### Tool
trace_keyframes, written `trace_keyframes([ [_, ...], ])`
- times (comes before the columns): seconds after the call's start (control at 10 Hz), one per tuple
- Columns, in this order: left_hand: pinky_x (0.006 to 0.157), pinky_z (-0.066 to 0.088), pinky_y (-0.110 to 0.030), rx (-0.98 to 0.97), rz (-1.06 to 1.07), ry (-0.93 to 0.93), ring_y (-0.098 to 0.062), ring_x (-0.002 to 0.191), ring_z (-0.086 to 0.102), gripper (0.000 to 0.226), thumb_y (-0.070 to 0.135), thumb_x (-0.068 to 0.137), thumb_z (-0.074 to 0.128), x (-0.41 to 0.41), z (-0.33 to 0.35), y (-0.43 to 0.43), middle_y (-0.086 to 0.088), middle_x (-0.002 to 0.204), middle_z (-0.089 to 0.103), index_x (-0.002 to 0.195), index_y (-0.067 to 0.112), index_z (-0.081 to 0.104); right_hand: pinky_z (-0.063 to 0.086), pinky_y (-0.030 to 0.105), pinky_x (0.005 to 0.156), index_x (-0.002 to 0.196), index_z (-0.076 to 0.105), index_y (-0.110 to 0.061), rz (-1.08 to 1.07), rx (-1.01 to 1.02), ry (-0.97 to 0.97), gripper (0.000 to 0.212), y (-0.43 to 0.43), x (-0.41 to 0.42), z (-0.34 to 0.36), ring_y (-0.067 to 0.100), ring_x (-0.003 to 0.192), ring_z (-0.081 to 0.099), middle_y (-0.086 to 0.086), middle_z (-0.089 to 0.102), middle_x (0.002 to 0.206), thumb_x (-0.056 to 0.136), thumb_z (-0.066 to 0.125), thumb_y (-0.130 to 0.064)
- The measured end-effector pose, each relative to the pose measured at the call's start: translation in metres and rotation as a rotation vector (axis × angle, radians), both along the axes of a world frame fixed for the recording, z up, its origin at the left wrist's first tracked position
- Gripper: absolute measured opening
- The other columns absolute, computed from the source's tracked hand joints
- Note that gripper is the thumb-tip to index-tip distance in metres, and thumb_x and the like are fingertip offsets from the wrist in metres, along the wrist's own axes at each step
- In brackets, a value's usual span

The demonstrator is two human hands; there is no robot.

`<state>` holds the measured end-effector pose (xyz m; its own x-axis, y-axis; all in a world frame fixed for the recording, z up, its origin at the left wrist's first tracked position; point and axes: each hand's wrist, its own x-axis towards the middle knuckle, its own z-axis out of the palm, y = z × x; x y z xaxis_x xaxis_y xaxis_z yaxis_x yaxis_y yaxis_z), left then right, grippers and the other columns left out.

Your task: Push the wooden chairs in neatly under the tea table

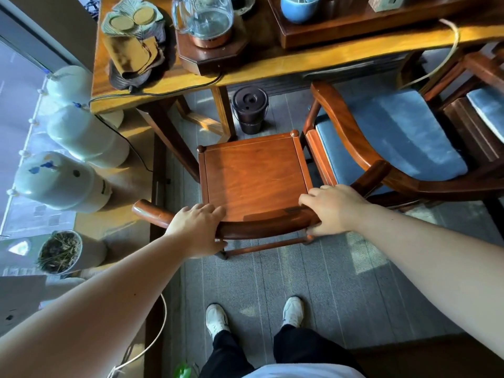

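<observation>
A small wooden chair point(253, 175) with a bare square seat stands in front of me, its front edge short of the tea table point(272, 65). My left hand point(197, 227) grips the left part of its curved backrest rail. My right hand point(331, 208) grips the right part of the same rail. To the right, a wooden armchair point(351, 143) with a blue cushion sits partly under the table, close beside the small chair. Another cushioned chair point(488, 105) shows at the far right edge.
A dark lidded bucket point(250, 110) stands on the grey carpet under the table, just ahead of the small chair. Three white tanks point(84, 135) and a plant pot point(60, 252) line the left side. A glass kettle point(204, 20) and blue bowl point(300, 8) sit on the table.
</observation>
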<state>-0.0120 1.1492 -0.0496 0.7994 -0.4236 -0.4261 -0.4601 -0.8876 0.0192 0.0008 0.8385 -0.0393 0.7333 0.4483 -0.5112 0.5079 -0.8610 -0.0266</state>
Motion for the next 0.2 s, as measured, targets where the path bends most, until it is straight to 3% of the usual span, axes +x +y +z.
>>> trace_keyframes([
  [0.1,0.108,0.033,-0.044,0.004,-0.086,-0.056,-0.025,0.129,0.039,0.088,0.080,0.075,0.034,0.003,0.019,-0.005,-0.001,0.140,0.046,0.144,0.027,0.026,0.047,0.043,0.086,0.135,0.034,-0.028,0.050,0.042,-0.052,0.085,0.005,0.002,0.015,0.023,0.112,0.050,0.000,0.048,0.132,0.069,0.050,-0.078],
  [0.2,0.111,0.028,-0.048,-0.015,-0.141,-0.210,-0.031,0.135,0.033,0.085,0.076,0.082,0.020,0.011,0.040,-0.016,-0.011,0.147,0.041,0.147,0.022,0.023,0.044,0.047,0.095,0.142,0.028,-0.025,0.104,0.100,-0.153,0.090,0.012,0.011,0.034,0.028,0.124,0.043,0.007,0.033,0.149,0.072,0.045,-0.079],
])
